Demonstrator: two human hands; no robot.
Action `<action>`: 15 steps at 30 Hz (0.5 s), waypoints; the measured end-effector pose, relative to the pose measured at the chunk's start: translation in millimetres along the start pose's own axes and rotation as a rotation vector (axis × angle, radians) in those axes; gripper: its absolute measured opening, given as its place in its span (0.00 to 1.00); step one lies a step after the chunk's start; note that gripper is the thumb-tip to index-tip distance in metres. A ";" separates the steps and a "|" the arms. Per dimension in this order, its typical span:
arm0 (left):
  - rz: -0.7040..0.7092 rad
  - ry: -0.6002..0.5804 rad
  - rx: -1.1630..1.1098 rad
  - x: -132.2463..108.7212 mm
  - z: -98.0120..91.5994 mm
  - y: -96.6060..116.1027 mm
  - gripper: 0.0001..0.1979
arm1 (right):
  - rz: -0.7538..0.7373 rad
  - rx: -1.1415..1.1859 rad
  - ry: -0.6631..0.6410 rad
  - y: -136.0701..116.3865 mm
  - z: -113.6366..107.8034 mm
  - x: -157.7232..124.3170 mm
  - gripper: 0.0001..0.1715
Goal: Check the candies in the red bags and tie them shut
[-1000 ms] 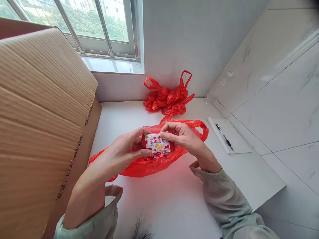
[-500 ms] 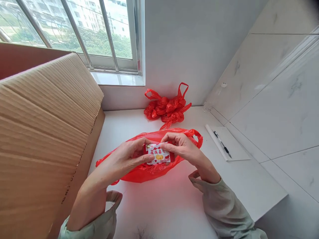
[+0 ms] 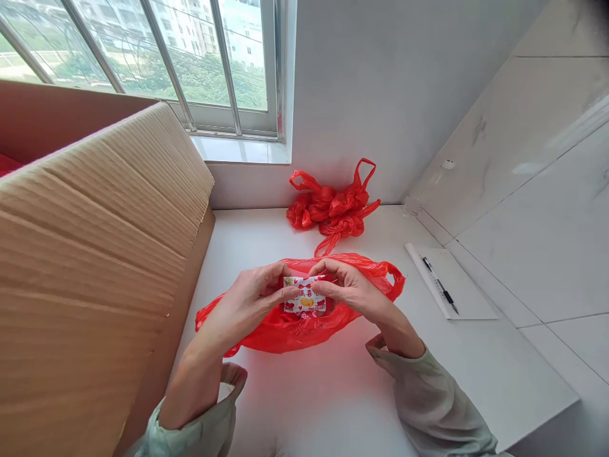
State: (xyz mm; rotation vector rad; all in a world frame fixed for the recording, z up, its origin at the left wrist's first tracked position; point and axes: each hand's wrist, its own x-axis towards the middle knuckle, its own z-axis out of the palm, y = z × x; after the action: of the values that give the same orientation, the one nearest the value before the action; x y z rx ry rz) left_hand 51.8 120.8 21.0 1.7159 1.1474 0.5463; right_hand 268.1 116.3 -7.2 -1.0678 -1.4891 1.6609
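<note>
Both hands hold a small white-and-red printed packet (image 3: pixel 304 303) with Chinese lettering and a yellow picture on its front. My left hand (image 3: pixel 257 295) grips its left side, thumb across the front and fingers behind. My right hand (image 3: pixel 349 289) pinches the upper right part, and its thumb covers some of the lettering. Beneath the packet lies an opened red plastic bag (image 3: pixel 285 339), its mouth spread around my hands. More red-and-white printed items show in part inside the bag, too hidden to name.
A tall cardboard box (image 3: pixel 95 254) stands close on the left, with something red inside. Crumpled red plastic bags (image 3: pixel 333 206) lie by the back wall. To the right, a pen (image 3: pixel 440 285) rests on a white notepad (image 3: pixel 469 304) on the white table (image 3: pixel 504 374).
My view has turned slightly left, so everything appears farther right. The thumbs have come closer together on the packet and cover more of its lettering. Both hands still hold it.
</note>
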 end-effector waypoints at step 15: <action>-0.036 0.214 0.469 -25.6 3.1 -6.8 0.04 | 0.027 -0.552 0.309 21.7 -0.1 12.8 0.09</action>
State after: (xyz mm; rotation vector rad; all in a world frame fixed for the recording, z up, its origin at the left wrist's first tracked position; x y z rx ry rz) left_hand 39.5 97.5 17.2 2.0625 1.5481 0.4705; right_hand 263.4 124.6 -30.6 -1.5570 -1.7635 1.0483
